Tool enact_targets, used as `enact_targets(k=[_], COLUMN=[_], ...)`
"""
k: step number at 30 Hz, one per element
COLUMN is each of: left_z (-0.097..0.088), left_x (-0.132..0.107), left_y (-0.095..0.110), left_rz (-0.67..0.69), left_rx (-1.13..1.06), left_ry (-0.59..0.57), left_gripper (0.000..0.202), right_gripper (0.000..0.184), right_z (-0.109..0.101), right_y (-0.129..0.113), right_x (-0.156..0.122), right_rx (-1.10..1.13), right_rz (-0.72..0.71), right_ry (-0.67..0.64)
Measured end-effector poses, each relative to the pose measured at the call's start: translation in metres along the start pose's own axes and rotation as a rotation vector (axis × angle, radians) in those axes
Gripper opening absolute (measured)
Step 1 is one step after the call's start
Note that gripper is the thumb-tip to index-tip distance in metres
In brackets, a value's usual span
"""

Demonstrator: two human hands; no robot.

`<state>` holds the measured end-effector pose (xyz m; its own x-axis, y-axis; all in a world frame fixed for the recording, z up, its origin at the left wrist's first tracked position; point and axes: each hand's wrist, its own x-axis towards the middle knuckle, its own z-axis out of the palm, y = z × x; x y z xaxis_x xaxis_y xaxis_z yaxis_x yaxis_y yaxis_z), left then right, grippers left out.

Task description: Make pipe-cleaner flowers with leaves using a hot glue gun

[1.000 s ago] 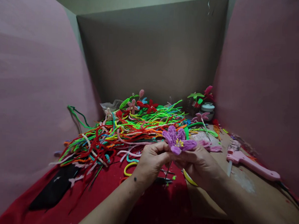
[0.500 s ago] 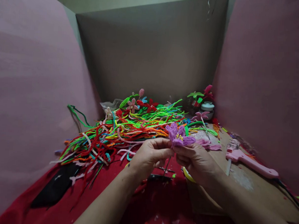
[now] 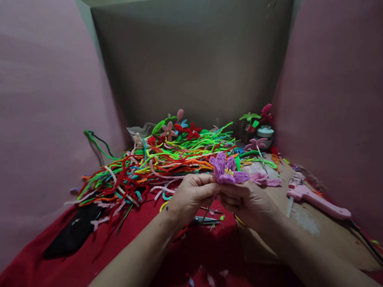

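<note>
A purple pipe-cleaner flower [image 3: 227,171] with a yellow centre stands just above both my hands. My left hand [image 3: 192,195] pinches at its base from the left, fingers closed. From the right, my right hand [image 3: 248,201] grips under the petals, fingers curled. A thin dark stem [image 3: 208,204] hangs down between the two hands. Behind them lies a big heap of coloured pipe cleaners [image 3: 152,165] on a red cloth [image 3: 186,253].
A pink glue gun [image 3: 316,202] lies on a cardboard board [image 3: 305,233] at the right, its cord trailing off. Finished flowers [image 3: 182,130] and a small white jar [image 3: 264,132] stand at the back. Scissors [image 3: 203,220] lie under my hands. Pink walls close in on both sides.
Both hands with the flower have drifted slightly up and left, and the flower has turned a little between the fingers. The view has shifted slightly.
</note>
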<state>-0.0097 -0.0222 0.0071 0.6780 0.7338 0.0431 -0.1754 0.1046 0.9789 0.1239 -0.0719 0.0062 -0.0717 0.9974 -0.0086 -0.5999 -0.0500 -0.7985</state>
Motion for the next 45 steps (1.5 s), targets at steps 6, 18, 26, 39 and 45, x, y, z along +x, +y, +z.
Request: enact_targets(k=[6,18,26,39,45], left_z=[0.002,-0.001,-0.005,-0.021,-0.034], left_x=[-0.001,0.011,0.014,0.001,0.003], left_y=[0.010,0.002,-0.004,0.011,0.005], left_rz=[0.120,0.179,0.155,-0.004,-0.001], left_rx=[-0.099,-0.266,-0.369,-0.540,-0.544], left_ry=[0.165,0.263,0.186,0.087,0.092], left_gripper=[0.026,0.017,0.022,0.024,0.025], right_gripper=[0.034,0.059,0.063,0.070,0.065], right_z=[-0.027,-0.078,-0.057,-0.020,-0.010], right_y=[-0.023,-0.012,-0.029,-0.021,-0.014], right_x=[-0.011,-0.041,-0.043,0.006,0.019], right_rx=[-0.330,-1.748,-1.227,-1.161,-1.274], right_rz=[-0.061,-0.326,-0.271,-0.568,-0.619], right_ry=[0.043,-0.157,0.095,-0.079,-0.089])
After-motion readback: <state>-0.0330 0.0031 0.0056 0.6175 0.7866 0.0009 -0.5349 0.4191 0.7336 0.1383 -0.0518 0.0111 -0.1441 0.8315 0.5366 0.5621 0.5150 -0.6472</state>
